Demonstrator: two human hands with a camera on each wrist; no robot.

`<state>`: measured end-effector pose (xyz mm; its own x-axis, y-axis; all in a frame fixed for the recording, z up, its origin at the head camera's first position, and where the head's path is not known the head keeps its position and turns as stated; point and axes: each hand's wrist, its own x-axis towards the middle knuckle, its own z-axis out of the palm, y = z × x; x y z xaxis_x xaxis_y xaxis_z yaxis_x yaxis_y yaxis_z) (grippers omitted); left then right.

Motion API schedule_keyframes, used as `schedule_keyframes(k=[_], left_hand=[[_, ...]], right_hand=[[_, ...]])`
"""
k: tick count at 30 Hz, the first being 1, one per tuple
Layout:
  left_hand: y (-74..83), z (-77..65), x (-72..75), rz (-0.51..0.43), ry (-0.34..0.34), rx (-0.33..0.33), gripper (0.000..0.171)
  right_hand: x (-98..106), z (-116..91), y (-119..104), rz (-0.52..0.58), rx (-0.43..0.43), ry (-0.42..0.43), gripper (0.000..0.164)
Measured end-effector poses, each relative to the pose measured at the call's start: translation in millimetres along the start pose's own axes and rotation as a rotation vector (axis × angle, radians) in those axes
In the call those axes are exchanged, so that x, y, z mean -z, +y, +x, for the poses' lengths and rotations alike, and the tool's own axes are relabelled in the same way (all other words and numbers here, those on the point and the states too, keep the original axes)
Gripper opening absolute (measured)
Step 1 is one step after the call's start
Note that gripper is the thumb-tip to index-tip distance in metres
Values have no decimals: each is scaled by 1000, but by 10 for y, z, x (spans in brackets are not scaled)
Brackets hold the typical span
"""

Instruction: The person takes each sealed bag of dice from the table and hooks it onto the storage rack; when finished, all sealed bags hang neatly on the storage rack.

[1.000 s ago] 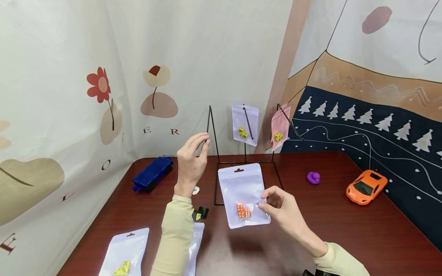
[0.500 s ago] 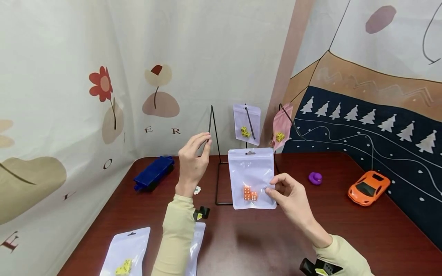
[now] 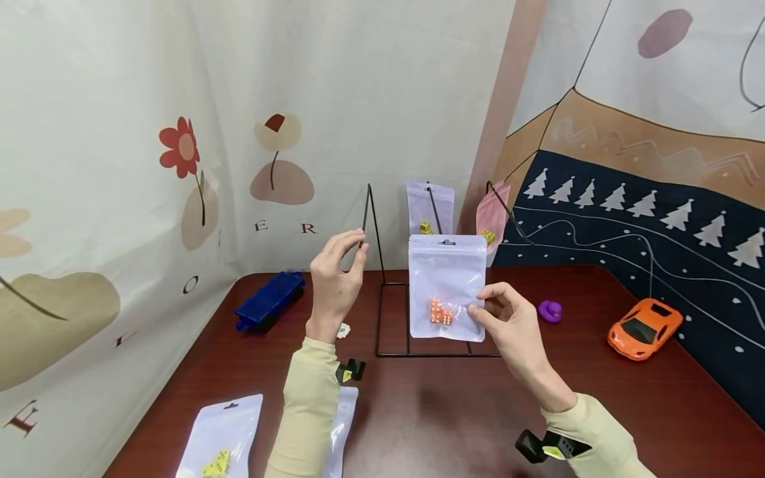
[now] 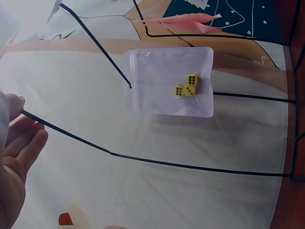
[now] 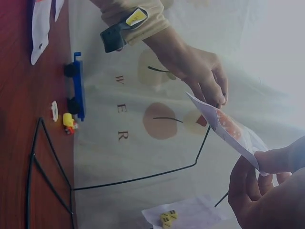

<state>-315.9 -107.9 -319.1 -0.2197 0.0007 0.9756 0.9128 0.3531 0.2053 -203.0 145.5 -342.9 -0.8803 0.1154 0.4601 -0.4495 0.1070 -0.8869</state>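
My left hand [image 3: 336, 275] pinches the tip of the left prong [image 4: 110, 152] of a black wire display rack [image 3: 441, 355]. Between thumb and fingers, my right hand [image 3: 514, 325] holds the right edge of a lilac zip bag [image 3: 448, 279] with orange dice [image 3: 441, 313] inside. This bag stands upright, its hang hole at the top, right of my left hand. In the head view it overlaps another lilac bag [image 4: 157, 71] with yellow dice [image 4: 189, 89], which hangs on the middle prong. A pink bag [image 3: 493, 211] hangs on the right prong.
Two more lilac bags lie at the front left: one bag [image 3: 218, 431] with yellow dice, another bag [image 3: 342, 425] partly under my left forearm. Around the rack are a blue toy wagon [image 3: 270, 300], a white scalloped piece [image 3: 343, 330], a purple duck [image 3: 550, 311] and an orange toy car [image 3: 645, 328].
My right hand has lifted the bag of orange dice up and slightly right, from tilted to upright, so it now covers part of the hanging bags. My left hand keeps its pinch on the prong.
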Motion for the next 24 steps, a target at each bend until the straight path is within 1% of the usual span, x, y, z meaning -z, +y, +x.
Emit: schedule_keyframes(k=[4, 9, 12, 17, 21, 24], left_hand=[[2, 11, 6, -64, 19, 22, 15], [34, 42, 24, -94, 26, 34, 18], [133, 95, 47, -103, 24, 23, 18], [308, 179, 55, -109, 21, 10, 17], [301, 170, 46, -90, 25, 8, 18], [191, 105, 45, -67, 22, 13, 17]], right_hand=[[-18, 40, 26, 14, -12, -8, 19], [-54, 84, 54, 53, -26, -22, 21], [-87, 115, 69, 89, -29, -20, 21], [-141, 172, 87, 143, -28, 11, 19], [-177, 216, 110, 197, -63, 27, 18], [-203, 238, 141, 220, -107, 34, 19]])
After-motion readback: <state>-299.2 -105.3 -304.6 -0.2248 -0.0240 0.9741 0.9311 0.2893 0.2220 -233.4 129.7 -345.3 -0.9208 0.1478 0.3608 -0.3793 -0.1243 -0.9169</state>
